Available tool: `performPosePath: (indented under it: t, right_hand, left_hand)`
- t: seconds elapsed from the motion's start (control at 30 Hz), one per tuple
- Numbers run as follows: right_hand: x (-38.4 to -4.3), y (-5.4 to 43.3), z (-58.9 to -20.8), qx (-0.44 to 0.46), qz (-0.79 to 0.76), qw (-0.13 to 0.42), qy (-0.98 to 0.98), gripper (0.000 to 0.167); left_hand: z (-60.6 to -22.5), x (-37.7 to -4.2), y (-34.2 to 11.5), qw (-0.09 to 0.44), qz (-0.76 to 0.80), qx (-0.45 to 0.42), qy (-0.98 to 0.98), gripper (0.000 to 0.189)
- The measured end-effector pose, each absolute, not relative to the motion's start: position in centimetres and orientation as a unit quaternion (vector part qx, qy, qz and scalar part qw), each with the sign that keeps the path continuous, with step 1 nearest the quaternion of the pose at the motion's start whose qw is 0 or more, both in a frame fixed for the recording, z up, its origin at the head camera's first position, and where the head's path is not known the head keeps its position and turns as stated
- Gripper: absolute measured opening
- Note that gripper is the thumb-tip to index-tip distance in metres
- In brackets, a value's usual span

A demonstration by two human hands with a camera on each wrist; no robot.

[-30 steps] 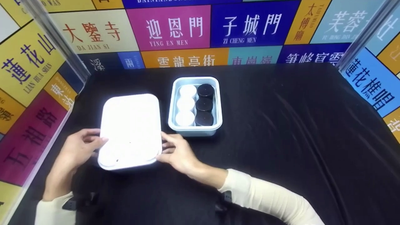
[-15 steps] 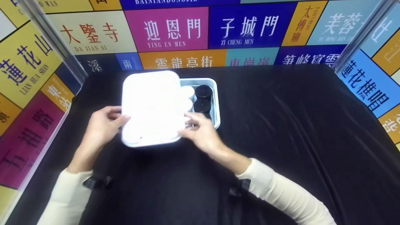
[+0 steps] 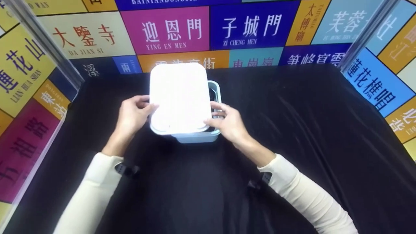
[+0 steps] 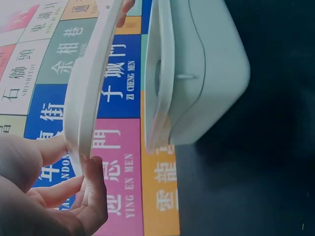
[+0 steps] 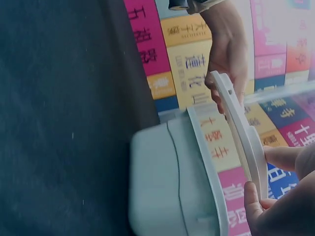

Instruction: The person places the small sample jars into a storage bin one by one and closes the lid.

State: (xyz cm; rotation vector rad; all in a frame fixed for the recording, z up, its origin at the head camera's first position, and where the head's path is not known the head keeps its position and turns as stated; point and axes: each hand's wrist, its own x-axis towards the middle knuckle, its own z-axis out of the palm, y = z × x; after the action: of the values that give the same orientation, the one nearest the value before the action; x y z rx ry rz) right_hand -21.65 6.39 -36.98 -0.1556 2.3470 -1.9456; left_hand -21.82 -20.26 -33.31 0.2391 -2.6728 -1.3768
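Observation:
A white rectangular lid [image 3: 180, 97] is held level by both hands, above the pale blue-green box [image 3: 198, 139] and a little to its left. My left hand [image 3: 131, 113] pinches the lid's left edge, thumb on top and fingers beneath. On the opposite edge, my right hand [image 3: 229, 122] pinches the lid the same way. Both wrist views show a gap between the lid [image 4: 88, 88] and the rim of the box [image 5: 167, 182]. Most of the box's inside is hidden under the lid; a dark bit shows at its right side.
Black cloth [image 3: 195, 188] covers the table, with creases on the right. Behind it stands a wall [image 3: 169, 29] of coloured panels with lettering. Similar panels line the left and right sides, with clear upright posts [image 3: 48, 48] at the corners.
Both hands have carried the lid right and away from the body, from beside the box to over it. The white and black round-topped items inside are now mostly covered from view.

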Motion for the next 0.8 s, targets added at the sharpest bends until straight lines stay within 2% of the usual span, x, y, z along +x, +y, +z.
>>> performPosePath:
  t: [0.43, 0.8]
  right_hand:
    - [-22.7, 8.7, -38.0, -0.025, -0.592, 0.044, 0.805, 0.068]
    - [-22.6, 9.1, -39.0, -0.016, -0.579, 0.043, 0.814, 0.063]
  left_hand:
    - [-35.6, -24.4, -17.2, 0.044, -0.429, 0.077, -0.899, 0.041]
    - [-36.8, -24.9, -16.4, 0.040, -0.399, 0.067, -0.913, 0.040]
